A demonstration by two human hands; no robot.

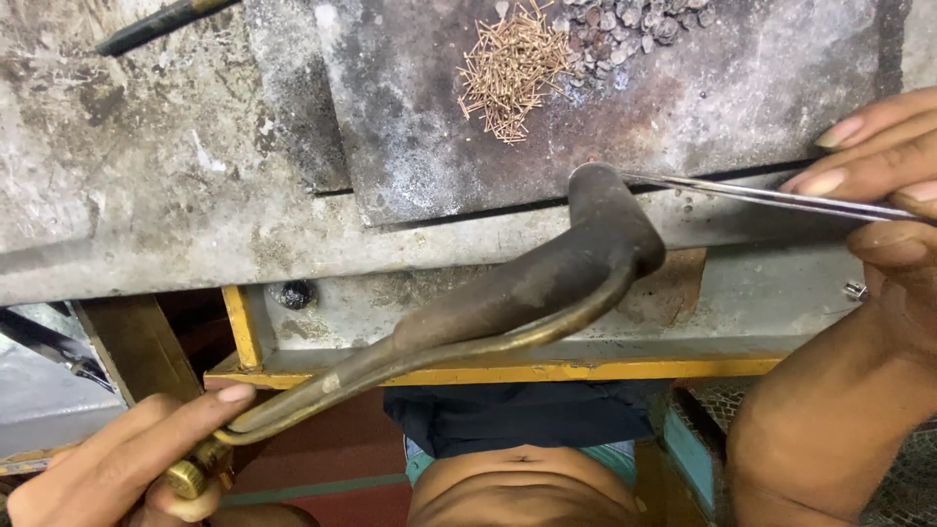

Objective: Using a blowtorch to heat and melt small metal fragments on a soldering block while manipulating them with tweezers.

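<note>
1. Left hand [117,454]: fingers wrapped round the brass-fitted base of a dark, curved metal blowtorch [532,283], index finger laid along its thin brass feed tube. Firm closed grip.
2. The torch rises from below the near edge of the desk [176,215]; its bent nozzle ends just over that edge, mouth facing the work. No flame that I can make out.
3. Right hand [878,195]: comes in from the right edge, fingers pinched shut on long, thin steel tweezers [761,195]. The tips lie almost flat, pointing left, and meet the torch nozzle at the front edge of a dark grey scorched slab [742,88].
4. Whatever sits at the tweezer tips is too small to tell; a few tiny specks lie just beside them on the slab's front edge.
5. Stock: a loose pile of short copper-coloured wire pins [512,68] near the far edge of the slab, small grey metal bits [625,34] just to its right. Both well apart from the tips.
6. A dark rod [161,21] lies at the far left corner, untouched.
7. Doing it well, my read: keep the tweezers low and braced on the slab, hold the nozzle steady and just off the tips, keep the pinch light so the tips don't spring, and aim away from the pin pile.
</note>
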